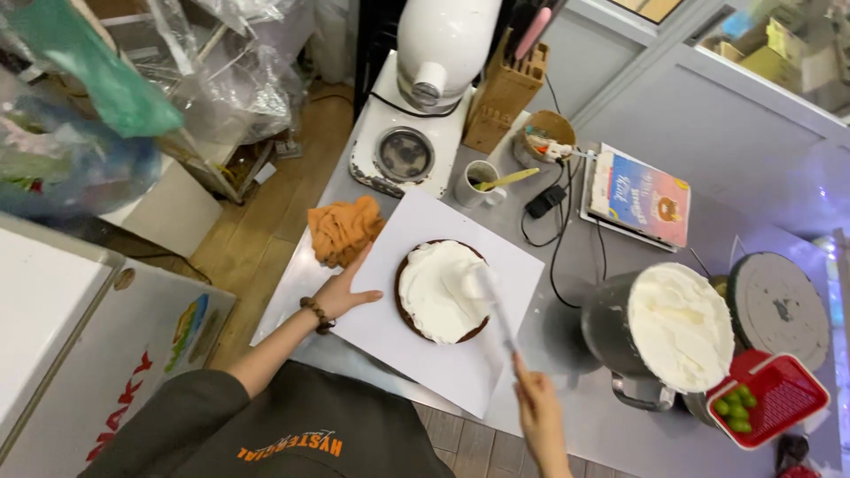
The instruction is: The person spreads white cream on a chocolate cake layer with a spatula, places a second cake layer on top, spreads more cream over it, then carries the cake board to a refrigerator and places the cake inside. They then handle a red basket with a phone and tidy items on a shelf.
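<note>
Cake, half covered in white cream, is lain up-left of the right hand, closed on a spatula angled across it, while the white board is steadied by the left hand, pressed flat.

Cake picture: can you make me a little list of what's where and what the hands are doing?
cake: round dark cake topped with white cream, on a white board
left hand: left hand flat on the board's edge, beside an orange cloth
right hand: right hand holds a spatula over the cream
nearby: metal bowl full of cream, red basket with green fruits
</note>
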